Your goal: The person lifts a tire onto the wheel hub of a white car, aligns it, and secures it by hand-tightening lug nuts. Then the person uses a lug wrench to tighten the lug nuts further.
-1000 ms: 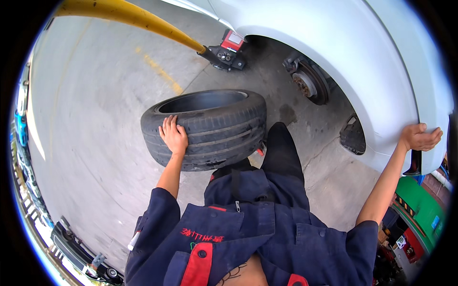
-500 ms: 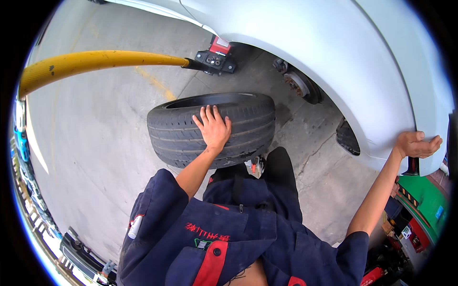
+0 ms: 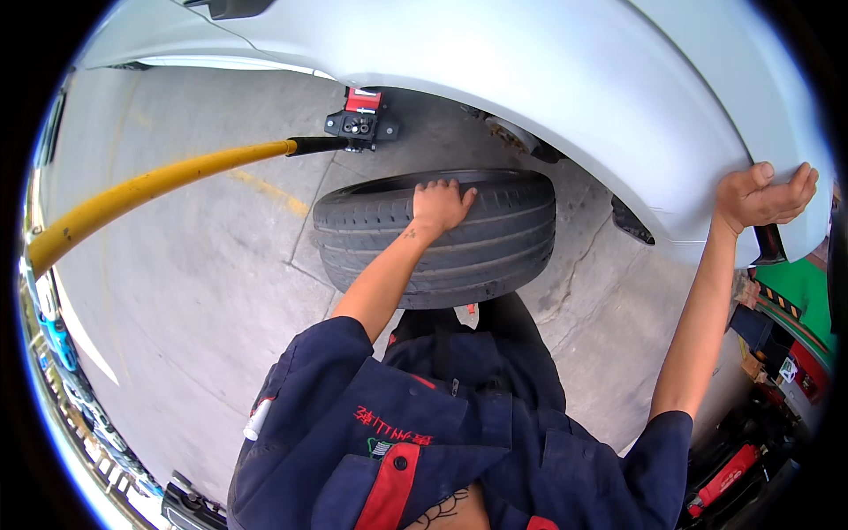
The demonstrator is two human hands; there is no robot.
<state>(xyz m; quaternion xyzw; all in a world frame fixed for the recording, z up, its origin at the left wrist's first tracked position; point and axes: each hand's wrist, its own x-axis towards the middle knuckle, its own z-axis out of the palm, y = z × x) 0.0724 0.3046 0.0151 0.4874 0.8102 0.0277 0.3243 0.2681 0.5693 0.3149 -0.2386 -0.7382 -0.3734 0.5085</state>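
Left hand (image 3: 439,205) spread flat on upright tyre (image 3: 437,234), mid-frame; right hand (image 3: 761,196) open on car fender (image 3: 565,97). Risk: tyre, w/ no firm grip, could tip/roll toward jack (image 3: 360,122).

Bright daylight, sharp focus at centre — soft sheen on the silver car body (image 3: 565,79), shadow beneath its wheel arch. Fisheye bending curves the yellow jack handle (image 3: 150,190); black vignette rims everything.

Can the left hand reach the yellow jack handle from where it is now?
Probably yes. The left hand rests on top of the tyre, and the jack handle runs over bare floor to its left. Nothing stands between them. The right hand is braced on the car body.
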